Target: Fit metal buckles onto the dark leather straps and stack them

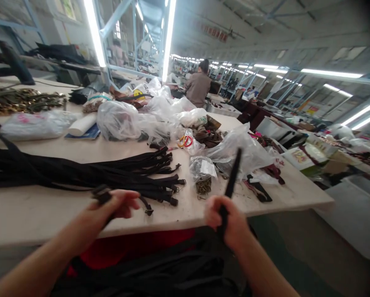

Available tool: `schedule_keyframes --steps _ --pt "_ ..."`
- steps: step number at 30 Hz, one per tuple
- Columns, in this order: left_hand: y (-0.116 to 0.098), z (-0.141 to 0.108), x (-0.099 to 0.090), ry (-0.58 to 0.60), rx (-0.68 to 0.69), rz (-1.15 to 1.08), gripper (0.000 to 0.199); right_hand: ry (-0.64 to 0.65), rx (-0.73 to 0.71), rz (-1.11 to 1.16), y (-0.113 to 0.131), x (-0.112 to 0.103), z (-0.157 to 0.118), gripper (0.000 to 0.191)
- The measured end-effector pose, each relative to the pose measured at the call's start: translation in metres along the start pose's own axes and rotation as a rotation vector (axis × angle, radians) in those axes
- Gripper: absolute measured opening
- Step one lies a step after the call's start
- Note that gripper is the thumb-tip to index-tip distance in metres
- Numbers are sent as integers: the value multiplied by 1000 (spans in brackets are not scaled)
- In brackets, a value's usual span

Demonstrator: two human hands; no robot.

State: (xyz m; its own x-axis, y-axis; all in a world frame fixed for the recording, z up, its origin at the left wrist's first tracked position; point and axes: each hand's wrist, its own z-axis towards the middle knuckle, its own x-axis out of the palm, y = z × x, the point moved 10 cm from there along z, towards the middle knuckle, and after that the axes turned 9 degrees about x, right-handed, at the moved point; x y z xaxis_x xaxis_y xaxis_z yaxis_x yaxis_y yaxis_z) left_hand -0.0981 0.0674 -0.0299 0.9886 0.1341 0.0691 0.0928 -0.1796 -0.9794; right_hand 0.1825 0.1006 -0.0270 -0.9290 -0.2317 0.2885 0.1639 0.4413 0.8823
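Observation:
My left hand (118,204) is closed on the buckle end of a black strap (101,194), above the table's front edge. To its right, my right hand (224,214) grips a black strap (233,173) whose free end points up; whether both pieces are one strap cannot be seen. Behind my left hand lies a long bundle of black straps (110,175), its buckled ends towards the middle of the table. More black straps (160,272) hang over my lap. A small clear bag of metal pieces (203,185) stands between the bundle and my right hand.
Plastic bags (119,119) are heaped across the back of the white table (88,222). Scissors (185,141) with red and yellow handles lie among them. Brass-coloured hardware (20,100) sits at the back left. A grey bin (355,214) stands right; a person (198,88) is farther back.

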Motion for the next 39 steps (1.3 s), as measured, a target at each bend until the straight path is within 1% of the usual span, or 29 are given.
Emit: schedule_keyframes --steps 1,2,3,4,5,6,7,9,10,11,12,13,15,16,17,18,19,21,23,26,27,29,30,32,34,35,37,39 --pt "3 0 37 111 -18 -38 42 45 24 -94 -15 35 9 35" --pt "7 1 68 181 -58 -84 45 141 45 -220 -32 72 15 36" --pt "11 3 92 218 -103 -114 47 254 72 -322 -50 103 18 37" --pt "14 5 108 228 -147 -144 48 324 92 -383 -65 125 19 37" --pt "16 9 117 220 -177 -160 47 390 117 -434 -77 140 19 37" --pt "17 13 120 212 -192 -166 45 442 134 -472 -86 148 18 38" --pt "16 16 118 212 -190 -165 43 488 139 -516 -90 151 17 36" --pt "15 22 107 233 -149 -137 38 622 114 -675 -89 146 12 25" --pt "14 24 98 232 -119 -106 36 678 87 -771 -86 137 12 27" --pt "14 27 88 220 -90 -70 35 693 60 -870 -80 123 15 39" --pt "14 29 78 196 -63 -40 36 632 31 -976 -72 101 25 48" --pt "16 31 70 171 -47 -19 36 487 -1 -1076 -60 73 41 46" --pt "20 34 60 137 -45 14 37 78 -76 -1227 -27 9 74 24" --pt "23 35 60 142 -53 35 36 -102 -109 -1273 -13 -20 87 18" --pt "26 35 62 156 -64 52 35 -227 -136 -1304 -4 -43 97 16" --pt "29 34 66 172 -83 64 36 -298 -151 -1318 1 -60 107 13" --pt "32 33 70 191 -103 68 37 -327 -157 -1321 2 -73 115 10" --pt "36 29 79 221 -137 57 42 -350 -180 -1324 2 -88 125 3" --pt "37 24 84 229 -145 56 45 -352 -227 -1305 4 -91 125 5" --pt "34 17 91 243 -127 70 42 -366 -318 -1226 11 -79 108 7" --pt "33 15 96 258 -119 64 39 -366 -343 -1189 13 -71 100 9" --pt "30 10 110 327 -113 7 33 -342 -385 -1107 15 -46 83 16" --pt "29 7 117 363 -123 -56 32 -305 -408 -1025 15 -30 74 18" --pt "30 3 128 408 -169 -230 31 -210 -464 -791 16 3 56 18" --pt "31 -2 130 407 -233 -402 27 -166 -546 -576 22 27 37 14" --pt "32 -4 128 397 -254 -459 25 -173 -604 -529 26 35 28 10" --pt "32 -9 121 376 -266 -493 22 -209 -740 -581 34 49 10 5" --pt "30 -14 114 346 -252 -448 23 -194 -854 -689 39 62 -2 3"
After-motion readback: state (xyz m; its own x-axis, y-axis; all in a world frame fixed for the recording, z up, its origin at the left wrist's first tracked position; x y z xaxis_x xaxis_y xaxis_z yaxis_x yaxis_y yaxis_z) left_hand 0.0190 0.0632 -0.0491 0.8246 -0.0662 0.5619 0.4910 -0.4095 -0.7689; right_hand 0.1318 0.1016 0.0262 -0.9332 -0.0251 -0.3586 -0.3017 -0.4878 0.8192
